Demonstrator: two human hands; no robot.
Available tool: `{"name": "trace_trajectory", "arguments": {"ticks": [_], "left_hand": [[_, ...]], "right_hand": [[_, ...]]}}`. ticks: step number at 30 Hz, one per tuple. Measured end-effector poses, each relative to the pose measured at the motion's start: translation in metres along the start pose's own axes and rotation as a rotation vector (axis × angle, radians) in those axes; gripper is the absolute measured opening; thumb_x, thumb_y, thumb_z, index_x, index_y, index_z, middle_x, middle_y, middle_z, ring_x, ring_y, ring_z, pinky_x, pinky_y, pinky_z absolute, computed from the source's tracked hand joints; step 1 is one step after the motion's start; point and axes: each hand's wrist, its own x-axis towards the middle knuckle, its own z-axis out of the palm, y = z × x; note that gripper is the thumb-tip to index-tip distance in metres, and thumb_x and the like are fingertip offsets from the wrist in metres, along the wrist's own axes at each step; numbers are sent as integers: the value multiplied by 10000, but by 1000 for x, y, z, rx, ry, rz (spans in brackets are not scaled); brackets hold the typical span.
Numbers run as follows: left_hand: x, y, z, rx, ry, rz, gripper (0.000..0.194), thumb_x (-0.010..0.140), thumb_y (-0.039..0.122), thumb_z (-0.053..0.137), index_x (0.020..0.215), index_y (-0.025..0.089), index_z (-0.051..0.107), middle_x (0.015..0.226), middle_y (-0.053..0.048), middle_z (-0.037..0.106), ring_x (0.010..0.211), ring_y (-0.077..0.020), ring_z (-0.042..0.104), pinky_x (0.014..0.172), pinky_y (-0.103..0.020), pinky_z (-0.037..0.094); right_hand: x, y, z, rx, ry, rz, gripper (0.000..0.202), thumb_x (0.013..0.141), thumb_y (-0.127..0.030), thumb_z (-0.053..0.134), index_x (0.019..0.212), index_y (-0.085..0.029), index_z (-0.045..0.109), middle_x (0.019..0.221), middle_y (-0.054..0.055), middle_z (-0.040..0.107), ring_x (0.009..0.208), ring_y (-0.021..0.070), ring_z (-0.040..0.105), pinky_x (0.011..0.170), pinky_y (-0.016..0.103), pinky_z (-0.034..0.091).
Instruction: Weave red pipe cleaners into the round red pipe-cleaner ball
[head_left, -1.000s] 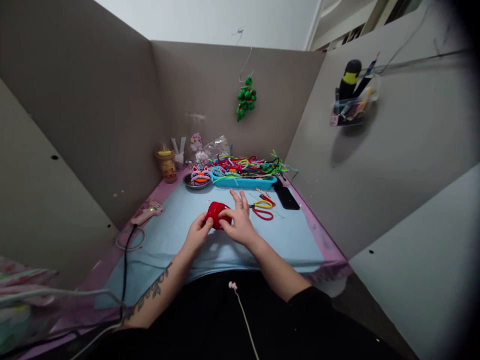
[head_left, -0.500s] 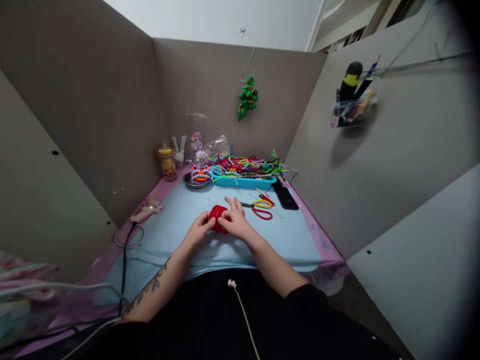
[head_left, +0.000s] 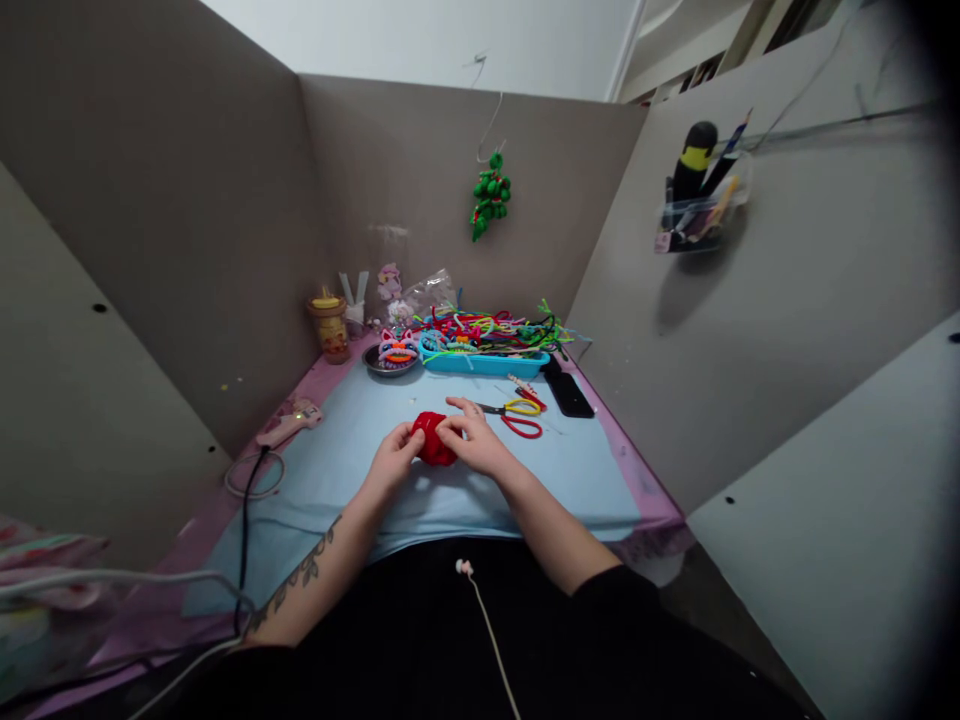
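A red rounded craft piece (head_left: 431, 445) is held between both hands, just above the pale blue cloth (head_left: 577, 490). My left hand (head_left: 394, 460) grips its left side between thumb and fingers. On its right side, my right hand (head_left: 475, 444) pinches the surface with thumb and index finger, while other fingers stretch toward the scissors. Exactly what the right fingertips pinch is too small to make out. The scissors (head_left: 498, 409), with one yellow and one red handle, lie just beyond the right hand.
Behind the hands stand a blue tray (head_left: 487, 366) heaped with colourful fuzzy stems and a metal dish (head_left: 373, 362) holding a multicoloured cat-like piece. A black phone (head_left: 571, 394) lies right; a pink glue gun (head_left: 281, 428) with a cord lies left. Grey partitions (head_left: 420, 160) enclose the table.
The red piece has turned so that a broader, rounder side shows. My right fingers have drawn closer together and lifted slightly on it. The view has shifted a little.
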Motion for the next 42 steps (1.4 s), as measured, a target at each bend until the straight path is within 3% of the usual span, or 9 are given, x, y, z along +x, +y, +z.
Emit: {"name": "trace_trajectory", "arguments": {"ticks": [3, 6, 11, 16, 23, 31, 34, 39, 42], "left_hand": [[0, 2, 1, -67, 72, -16, 464, 641, 541, 768, 808, 135, 621, 687, -17, 671, 619, -148, 590, 655, -278, 444], [-2, 4, 2, -136, 93, -53, 475, 617, 507, 797, 853, 131, 628, 740, -36, 700, 648, -157, 620, 672, -282, 459], [-6, 7, 4, -182, 88, -67, 457, 612, 443, 816, 891, 129, 637, 798, -59, 725, 694, -173, 654, 681, -279, 478], [-9, 7, 8, -147, 86, -39, 427, 616, 414, 816, 874, 140, 614, 766, -41, 724, 662, -162, 656, 665, -271, 488], [-12, 8, 13, -48, 24, -6, 421, 649, 397, 785, 927, 149, 588, 810, -34, 717, 703, -158, 650, 698, -278, 486], [-16, 14, 7, 320, -138, 154, 274, 688, 315, 731, 886, 165, 615, 809, -20, 686, 735, -165, 619, 721, -286, 458], [-14, 13, 6, 257, -134, 108, 328, 686, 354, 747, 919, 166, 614, 834, -33, 696, 738, -173, 626, 718, -288, 462], [-10, 6, 4, 32, -80, 51, 427, 694, 458, 758, 965, 150, 640, 907, -74, 711, 797, -200, 639, 736, -297, 467], [-10, 5, 3, 5, -96, 40, 428, 692, 475, 762, 946, 147, 659, 885, -74, 716, 780, -201, 635, 727, -297, 463]], "right_hand": [[-11, -2, 3, -19, 211, -124, 142, 834, -217, 585, 923, -222, 695, 1306, 101, 529, 1313, 260, 406, 1117, 476, 317], [-22, -5, 13, -178, 340, -253, 116, 802, -217, 635, 903, -232, 689, 1329, 91, 500, 1363, 290, 320, 1139, 492, 283], [-29, -8, 32, -326, 458, -256, 82, 811, -277, 661, 877, -232, 682, 1338, 98, 477, 1361, 319, 294, 1134, 523, 275], [-27, -3, 32, -347, 507, -317, 73, 848, -284, 624, 872, -238, 675, 1303, 97, 501, 1331, 310, 331, 1113, 525, 303], [-26, 3, 23, -270, 500, -437, 104, 875, -232, 562, 831, -254, 654, 1246, 73, 528, 1290, 282, 363, 1110, 511, 297], [-9, 8, 19, 56, 367, -34, 142, 859, -238, 542, 754, -204, 632, 1138, 99, 555, 1141, 259, 495, 1026, 468, 381], [-6, 12, 17, 143, 327, 77, 148, 844, -293, 582, 756, -204, 660, 1178, 106, 555, 1167, 267, 512, 1046, 465, 370], [-12, 15, 8, 102, 265, -12, 153, 817, -283, 622, 930, -229, 710, 1346, 111, 488, 1302, 274, 426, 1108, 471, 310], [-14, 13, 3, 0, 206, -47, 111, 755, -209, 651, 849, -224, 709, 1392, 99, 461, 1347, 298, 357, 1119, 512, 282]]}}
